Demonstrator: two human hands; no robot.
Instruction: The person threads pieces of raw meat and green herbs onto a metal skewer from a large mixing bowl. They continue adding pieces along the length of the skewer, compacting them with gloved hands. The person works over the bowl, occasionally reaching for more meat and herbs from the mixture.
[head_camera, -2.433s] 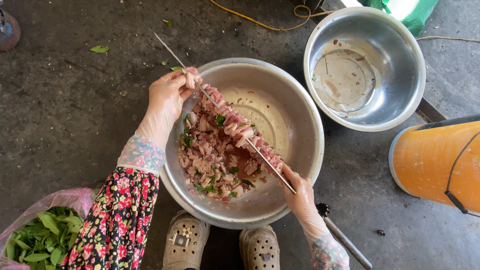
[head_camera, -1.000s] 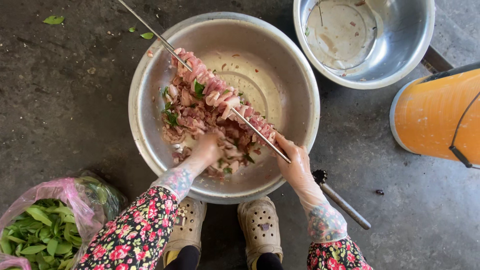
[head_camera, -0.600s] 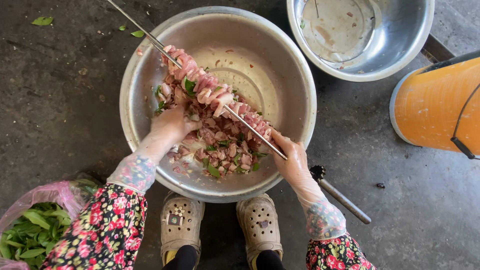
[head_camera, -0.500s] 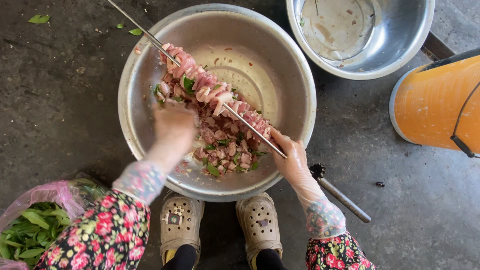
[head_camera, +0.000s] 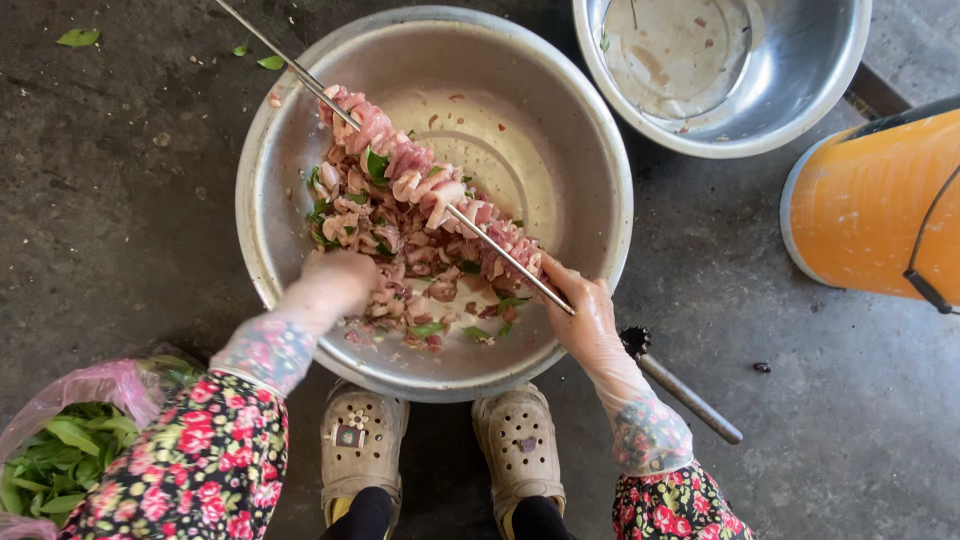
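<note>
Lowered from the skewer (head_camera: 400, 170), left hand (head_camera: 335, 280) closes on meat pieces (head_camera: 420, 290) in the steel basin (head_camera: 600, 180); right hand (head_camera: 585, 315) grips the skewer's end. Steadiness aids threading.

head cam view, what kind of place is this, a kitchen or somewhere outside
Probably an outdoor or yard-side food prep spot, not a fitted kitchen. The big metal bowl of cut meat sits straight on a rough concrete floor, with a pink bag of green leaves and an orange bucket on the ground beside it.
</note>
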